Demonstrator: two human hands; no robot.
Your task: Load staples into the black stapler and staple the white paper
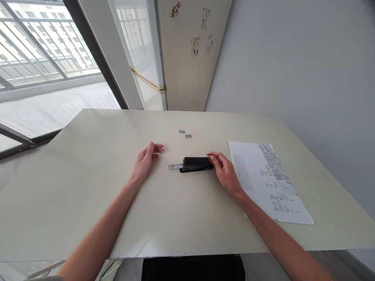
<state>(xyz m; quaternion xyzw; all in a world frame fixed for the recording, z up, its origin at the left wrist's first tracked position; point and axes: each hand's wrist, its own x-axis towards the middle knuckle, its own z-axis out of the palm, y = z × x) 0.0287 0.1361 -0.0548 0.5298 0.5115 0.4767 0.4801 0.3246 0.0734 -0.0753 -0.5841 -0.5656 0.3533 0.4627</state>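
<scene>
Nearest, right of the frame, white printed paper (243, 171) lies flat on the smooth, pale bench (175, 218). Mid-frame, my right hand (225, 171) pinches the red-marked end of a black, blocky stapler (195, 162); its slim metal tray (175, 166) is already out leftward. My left hand (145, 157), loosely curled and visibly empty, is just beside it. Beyond, two thin grey staple strips (188, 136) remain outside the stapler; whether the tray holds staples, I cannot tell.

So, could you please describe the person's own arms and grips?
The left grip and right grip are bare hands, without gloves or visible rings. The left forearm and right forearm are uncovered, with no watch; a grey edge by the left elbow may be a sleeve.
</scene>
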